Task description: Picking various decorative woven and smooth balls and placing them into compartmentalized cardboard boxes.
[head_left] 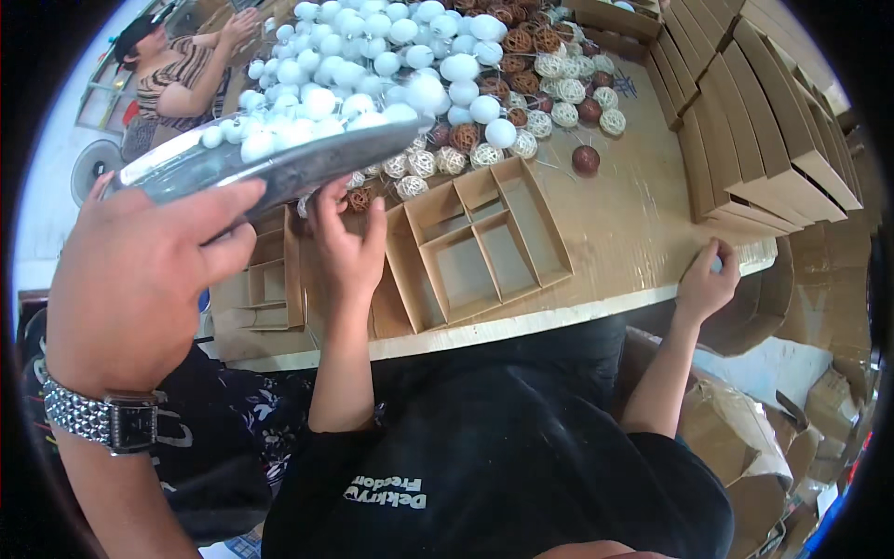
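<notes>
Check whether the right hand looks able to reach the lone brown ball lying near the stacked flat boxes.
Probably yes. The right hand rests at the table's near edge, and only bare tabletop lies between it and the brown ball. The stacked flat boxes stand off to the side.

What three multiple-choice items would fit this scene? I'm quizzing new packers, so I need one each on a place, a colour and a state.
1. Where is the right hand?
A. At the table's front edge
B. In the ball pile
C. On the flat boxes

2. What colour are most balls in the pile?
A. Blue
B. White
C. Green

3. How are the compartments of the middle cardboard tray?
A. Full of balls
B. Lidded
C. Empty

Answers: 1 A, its fingers lie on the edge; 2 B, white ones far outnumber the brown and wicker ones; 3 C, bare cardboard shows in each compartment.
</notes>
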A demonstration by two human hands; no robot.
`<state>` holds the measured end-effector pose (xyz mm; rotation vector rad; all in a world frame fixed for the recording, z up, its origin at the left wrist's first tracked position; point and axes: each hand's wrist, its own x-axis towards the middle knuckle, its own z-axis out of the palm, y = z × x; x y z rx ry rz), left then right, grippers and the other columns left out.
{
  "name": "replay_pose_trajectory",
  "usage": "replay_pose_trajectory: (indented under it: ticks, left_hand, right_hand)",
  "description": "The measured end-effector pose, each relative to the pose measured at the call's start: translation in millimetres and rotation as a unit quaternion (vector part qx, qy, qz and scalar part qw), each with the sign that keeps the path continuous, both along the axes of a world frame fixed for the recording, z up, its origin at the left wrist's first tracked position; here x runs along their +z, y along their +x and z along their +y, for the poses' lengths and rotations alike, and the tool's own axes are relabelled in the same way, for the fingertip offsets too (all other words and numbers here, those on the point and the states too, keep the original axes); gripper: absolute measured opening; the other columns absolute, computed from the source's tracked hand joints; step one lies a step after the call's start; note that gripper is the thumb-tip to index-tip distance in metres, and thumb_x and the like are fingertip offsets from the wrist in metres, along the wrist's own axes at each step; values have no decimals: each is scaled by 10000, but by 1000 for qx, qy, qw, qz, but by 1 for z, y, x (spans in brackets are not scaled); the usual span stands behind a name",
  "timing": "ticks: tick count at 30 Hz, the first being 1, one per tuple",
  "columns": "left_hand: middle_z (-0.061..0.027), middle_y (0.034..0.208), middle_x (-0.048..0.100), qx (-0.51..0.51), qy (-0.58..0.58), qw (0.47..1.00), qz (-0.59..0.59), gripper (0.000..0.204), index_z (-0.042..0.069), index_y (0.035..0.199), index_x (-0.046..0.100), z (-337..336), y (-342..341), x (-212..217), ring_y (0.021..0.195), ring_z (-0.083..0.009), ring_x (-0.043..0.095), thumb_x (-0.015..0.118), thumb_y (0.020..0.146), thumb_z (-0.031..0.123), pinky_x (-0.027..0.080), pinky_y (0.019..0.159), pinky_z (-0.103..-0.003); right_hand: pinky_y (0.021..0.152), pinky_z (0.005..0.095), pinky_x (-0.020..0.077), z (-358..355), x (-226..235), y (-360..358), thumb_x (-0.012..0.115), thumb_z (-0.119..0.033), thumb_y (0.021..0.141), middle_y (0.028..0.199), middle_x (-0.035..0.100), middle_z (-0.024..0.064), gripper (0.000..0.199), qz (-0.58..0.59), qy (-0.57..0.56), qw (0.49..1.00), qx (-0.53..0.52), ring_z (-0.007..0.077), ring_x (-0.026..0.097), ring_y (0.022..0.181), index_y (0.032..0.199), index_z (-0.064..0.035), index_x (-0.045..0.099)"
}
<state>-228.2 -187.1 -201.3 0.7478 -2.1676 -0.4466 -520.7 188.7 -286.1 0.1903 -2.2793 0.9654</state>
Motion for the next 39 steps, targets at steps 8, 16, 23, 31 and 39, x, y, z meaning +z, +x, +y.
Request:
replay_pose_trajectory:
  ticks: [8, 16, 23, 31, 39]
  left_hand:
    - [-364, 1568, 293, 0, 21, 998, -51, 955, -9, 1550, 343, -26, -24, 3, 1432, -530, 332, 870, 857, 384, 321, 1180, -601]
    - [-446, 1657, 86, 103, 34, 974, -200, 1455, -18, 1646, 184, -45, -78, 6, 1553, -612, 72, 859, 641, 788, 53, 1235, -718]
    - [-414, 1633, 228, 9, 9, 996, -89, 1315, -22, 1586, 356, -65, -87, -14, 1572, -546, 132, 902, 644, 716, 133, 1262, -636]
    - [-477, 1622, 57, 125, 27, 981, -148, 1627, -45, 1647, 20, -56, -89, -16, 1533, -651, 30, 947, 549, 717, 121, 1182, -781]
    - [-448, 1637, 73, 125, -17, 986, -114, 1658, -142, 1606, 20, -50, -88, -17, 1541, -624, 47, 936, 542, 738, 159, 1225, -708]
  right_hand:
    - [784, 284, 508, -77, 53, 52, 637, -139, 1029, 917, 680, 66, 166, -75, -217, 923, 309, 133, 613, 852, 1058, 17, 687]
    - [1135, 569, 361, -256, 88, 13, 801, -598, 858, 1436, 488, 315, 988, 14, 63, 924, 378, 462, 435, 1386, 1524, 13, 400]
    - [1154, 641, 334, -301, 64, 15, 850, -712, 720, 1549, 370, 351, 1186, 42, 81, 914, 395, 527, 339, 1457, 1578, -48, 371]
    - [1155, 633, 340, -302, 63, 15, 894, -702, 665, 1537, 388, 337, 1230, 79, 58, 899, 426, 515, 366, 1439, 1586, -72, 375]
    - [1183, 602, 331, -300, 60, 15, 912, -643, 693, 1529, 401, 352, 1257, 88, 87, 899, 421, 512, 393, 1420, 1605, -18, 314]
